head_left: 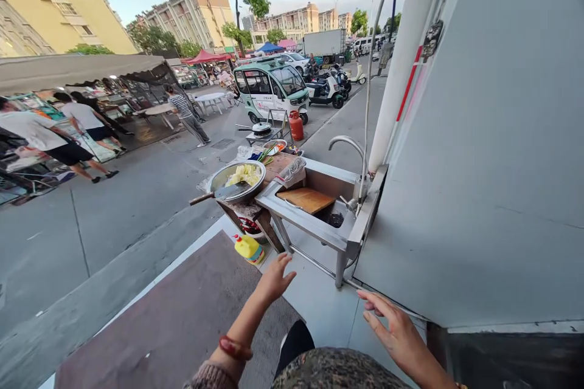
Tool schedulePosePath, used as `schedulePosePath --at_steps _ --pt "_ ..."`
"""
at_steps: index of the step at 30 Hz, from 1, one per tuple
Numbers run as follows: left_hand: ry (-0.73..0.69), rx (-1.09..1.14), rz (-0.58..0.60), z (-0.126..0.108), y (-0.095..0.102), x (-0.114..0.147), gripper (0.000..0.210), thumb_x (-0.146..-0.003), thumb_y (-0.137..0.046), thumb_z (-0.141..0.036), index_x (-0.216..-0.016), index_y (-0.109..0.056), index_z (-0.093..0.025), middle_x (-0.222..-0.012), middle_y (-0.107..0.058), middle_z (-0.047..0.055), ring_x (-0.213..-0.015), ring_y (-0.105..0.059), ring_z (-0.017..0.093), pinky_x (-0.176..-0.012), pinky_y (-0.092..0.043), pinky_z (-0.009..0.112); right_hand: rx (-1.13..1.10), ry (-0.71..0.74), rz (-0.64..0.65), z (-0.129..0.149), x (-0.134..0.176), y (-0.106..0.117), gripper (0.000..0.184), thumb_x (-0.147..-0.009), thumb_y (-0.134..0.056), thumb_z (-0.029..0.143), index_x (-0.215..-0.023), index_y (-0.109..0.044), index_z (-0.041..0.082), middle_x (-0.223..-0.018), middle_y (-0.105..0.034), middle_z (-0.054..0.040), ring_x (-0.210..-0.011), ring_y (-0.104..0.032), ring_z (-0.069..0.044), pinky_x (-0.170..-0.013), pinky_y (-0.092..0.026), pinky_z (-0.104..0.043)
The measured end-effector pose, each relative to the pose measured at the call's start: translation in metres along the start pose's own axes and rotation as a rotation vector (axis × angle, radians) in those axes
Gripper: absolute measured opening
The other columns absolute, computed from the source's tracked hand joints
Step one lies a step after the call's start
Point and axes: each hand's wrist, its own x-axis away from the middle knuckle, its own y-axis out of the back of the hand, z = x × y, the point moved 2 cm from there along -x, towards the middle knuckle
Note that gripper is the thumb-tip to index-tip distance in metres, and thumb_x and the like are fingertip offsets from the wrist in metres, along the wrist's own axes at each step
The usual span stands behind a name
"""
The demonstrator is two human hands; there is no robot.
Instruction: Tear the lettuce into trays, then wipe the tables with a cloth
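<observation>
My left hand (275, 278) is raised in front of me with fingers spread and holds nothing; a red bead bracelet sits on its wrist. My right hand (396, 327) is also open and empty, low near the grey wall (483, 182). Ahead stands a steel sink (314, 222) with a curved tap (347, 144); a wooden cutting board (306, 199) lies in its basin. Left of the sink, a wide metal bowl (237, 181) of pale chopped vegetables rests on a wooden table, with a cleaver (219, 194) laid across its rim.
A yellow bottle (249, 248) stands on the ground under the table. A brown mat (182, 322) covers the pavement. Beyond are a gas burner with a pan (261, 129), an orange gas cylinder (296, 125), a small green vehicle (271, 88), scooters, stalls and people walking.
</observation>
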Motion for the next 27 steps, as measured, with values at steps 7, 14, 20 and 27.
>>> schedulePosePath --at_steps 7,14,20,27 --pt "-0.034 -0.312 0.034 0.100 0.035 -0.202 0.046 -0.082 -0.060 -0.025 -0.125 -0.056 -0.009 -0.140 -0.049 0.021 -0.131 -0.046 0.028 -0.109 -0.037 0.041 -0.059 -0.321 -0.133 -0.011 -0.067 -0.035 0.043 -0.087 -0.052 0.053 -0.119 -0.066 0.028 -0.115 -0.070 -0.0070 -0.099 -0.068 -0.022 -0.079 -0.057 -0.025" --pt "-0.158 -0.374 0.159 0.185 0.054 -0.392 0.044 -0.081 -0.057 -0.023 -0.122 -0.058 -0.009 -0.145 -0.041 0.022 -0.133 -0.040 0.035 -0.108 -0.035 0.045 -0.102 -0.463 -0.339 0.038 -0.168 -0.133 0.042 -0.085 -0.054 0.052 -0.114 -0.069 0.026 -0.113 -0.070 -0.0077 -0.095 -0.068 -0.023 -0.081 -0.056 -0.030" --pt "-0.191 -0.314 0.270 0.221 0.054 -0.478 0.049 -0.072 -0.063 -0.017 -0.121 -0.061 -0.014 -0.156 -0.023 0.018 -0.142 -0.017 0.044 -0.111 -0.019 0.059 -0.109 -0.530 -0.333 0.092 -0.249 -0.181 0.039 -0.088 -0.050 0.045 -0.115 -0.068 0.023 -0.117 -0.068 -0.0088 -0.096 -0.067 -0.022 -0.087 -0.053 -0.033" --pt "-0.069 0.186 0.274 0.228 0.074 -0.524 0.029 -0.066 -0.070 -0.029 -0.091 -0.069 -0.014 -0.119 -0.064 0.018 -0.126 -0.045 0.038 -0.105 -0.030 0.053 -0.099 -0.563 -0.374 0.115 -0.280 -0.196 0.037 -0.088 -0.050 0.041 -0.118 -0.065 0.024 -0.118 -0.067 -0.0073 -0.098 -0.065 -0.021 -0.092 -0.051 -0.034"
